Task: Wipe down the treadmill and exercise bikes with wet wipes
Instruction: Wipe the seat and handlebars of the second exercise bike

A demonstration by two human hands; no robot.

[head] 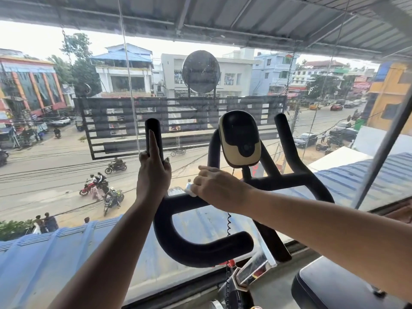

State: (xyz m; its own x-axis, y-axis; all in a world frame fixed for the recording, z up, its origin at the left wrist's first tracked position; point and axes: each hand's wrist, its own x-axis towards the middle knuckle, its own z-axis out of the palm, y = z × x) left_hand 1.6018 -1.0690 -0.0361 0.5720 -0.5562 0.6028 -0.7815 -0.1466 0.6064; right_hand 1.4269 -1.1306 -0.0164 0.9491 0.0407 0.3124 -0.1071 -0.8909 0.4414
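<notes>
The exercise bike's black handlebar [178,239] fills the middle of the head view, with a black-and-cream console [239,137] mounted above its centre. My left hand [152,170] grips the upright left horn of the handlebar, index finger stretched up along it. My right hand [214,186] holds a white wet wipe [190,191] curled against the horizontal bar left of the stem; only a small edge of the wipe shows under the fingers. A coiled black cable [229,224] hangs from the console.
A large glass window [66,152] stands directly behind the handlebar, with a street far below. The bike's black saddle [334,286] sits at lower right. The chrome stem post [256,266] runs down from the bar.
</notes>
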